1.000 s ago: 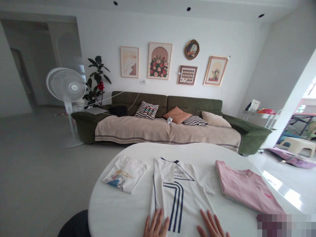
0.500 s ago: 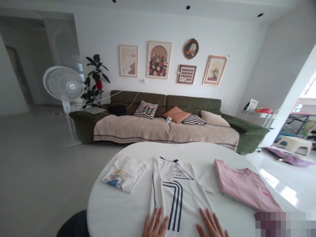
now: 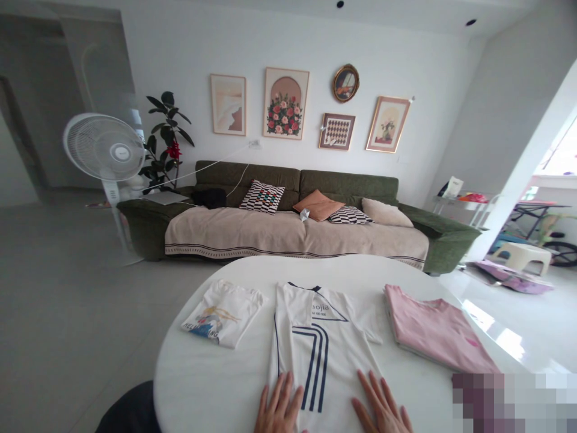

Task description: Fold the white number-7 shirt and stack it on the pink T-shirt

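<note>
A white jersey (image 3: pixel 318 346) with a dark blue number 7 lies spread on the round white table (image 3: pixel 211 391), partly folded on its left side. My left hand (image 3: pixel 278 410) rests flat on its lower left part, fingers stretched out. My right hand (image 3: pixel 382 409) lies flat on its lower right part, fingers spread. To the left lies a folded white printed T-shirt (image 3: pixel 223 313). To the right sits a folded pink shirt (image 3: pixel 435 331).
Beyond the table stands a green sofa (image 3: pixel 297 222) with a beige throw and cushions. A standing fan (image 3: pixel 104 150) and a potted plant (image 3: pixel 164 144) are at the left. A dark stool or chair edge (image 3: pixel 128 414) shows at the table's near left.
The view has tilted and shifted slightly, so everything sits a bit lower and left. Both hands stay flat on the jersey, showing a little more.
</note>
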A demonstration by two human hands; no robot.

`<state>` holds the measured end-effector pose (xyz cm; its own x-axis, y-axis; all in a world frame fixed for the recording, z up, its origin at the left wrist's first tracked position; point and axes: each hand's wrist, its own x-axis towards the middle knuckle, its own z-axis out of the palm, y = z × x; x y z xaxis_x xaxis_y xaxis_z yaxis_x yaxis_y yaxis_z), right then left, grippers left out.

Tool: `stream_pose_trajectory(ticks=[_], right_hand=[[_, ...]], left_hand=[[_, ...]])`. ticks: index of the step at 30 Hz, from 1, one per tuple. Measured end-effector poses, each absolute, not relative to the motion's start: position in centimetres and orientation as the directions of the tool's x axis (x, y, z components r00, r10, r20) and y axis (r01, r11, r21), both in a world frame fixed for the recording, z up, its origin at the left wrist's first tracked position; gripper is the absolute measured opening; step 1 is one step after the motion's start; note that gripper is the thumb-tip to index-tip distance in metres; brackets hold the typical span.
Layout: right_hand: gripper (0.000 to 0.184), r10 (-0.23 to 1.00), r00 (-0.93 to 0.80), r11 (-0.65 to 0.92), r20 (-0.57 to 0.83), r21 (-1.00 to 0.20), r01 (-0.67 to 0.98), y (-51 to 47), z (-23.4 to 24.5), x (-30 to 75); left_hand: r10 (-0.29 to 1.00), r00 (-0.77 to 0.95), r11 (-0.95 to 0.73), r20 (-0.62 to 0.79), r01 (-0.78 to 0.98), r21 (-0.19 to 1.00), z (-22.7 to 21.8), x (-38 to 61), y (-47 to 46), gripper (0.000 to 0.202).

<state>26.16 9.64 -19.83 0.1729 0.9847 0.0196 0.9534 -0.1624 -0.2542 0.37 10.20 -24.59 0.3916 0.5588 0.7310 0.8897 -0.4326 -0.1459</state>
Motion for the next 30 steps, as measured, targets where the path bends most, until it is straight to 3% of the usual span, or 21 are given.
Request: stream_pose_trajectory(ticks=[3,7,11,14,17,22,24,26,28,30], right_hand=[[0.059,0.987,0.159,-0.156,-0.01,-0.252,0.955,9.5,-19.4,26.1],[0.057,0.986,0.166,-0.155,0.027,-0.228,0.961,9.2,-19.0,26.0],[0.056,0.986,0.15,-0.131,0.067,-0.228,0.965,8.8,-19.0,25.8],[0.056,0.986,0.148,-0.127,0.076,-0.228,0.965,8.7,-18.9,25.7],[0.056,0.985,0.144,-0.12,0.098,-0.217,0.969,8.7,-18.8,25.8],[0.05,0.977,0.153,-0.13,0.145,-0.159,0.979,8.8,-17.3,24.6],[0.047,0.969,0.088,-0.054,0.229,-0.151,0.987,8.5,-16.8,22.4],[0.042,0.945,-0.077,0.146,0.318,-0.197,0.969,8.0,-17.0,18.9],[0.035,0.88,-0.251,0.377,0.403,-0.271,0.886,7.3,-18.1,14.8],[0.037,0.803,-0.315,0.512,0.506,-0.315,0.799,6.7,-19.8,11.1]], left_hand=[[0.661,0.441,-0.486,0.608,0.868,-0.101,-23.2,-0.1,9.2,0.059],[0.678,0.393,-0.51,0.622,0.86,0.013,-21.5,-1.1,7.9,0.062],[0.655,0.386,-0.589,0.65,0.8,0.118,-20.4,-2.0,6.8,0.051],[0.681,0.396,-0.627,0.616,0.75,0.211,-19.5,-2.2,6.2,0.028],[0.773,0.289,-0.558,0.565,0.733,0.389,-18.4,-2.0,6.0,0.013],[0.947,-0.078,-0.217,0.311,0.56,0.8,-17.0,-2.1,6.7,0.03],[0.968,-0.152,-0.113,0.2,0.45,0.886,-16.5,-2.4,6.9,0.037],[0.968,-0.165,-0.111,0.189,0.395,0.912,-16.0,-2.8,6.9,0.039],[0.951,-0.148,-0.193,0.273,0.406,0.893,-15.8,-3.0,6.7,0.036],[0.915,-0.116,-0.295,0.386,0.46,0.838,-15.7,-3.2,6.4,0.033]])
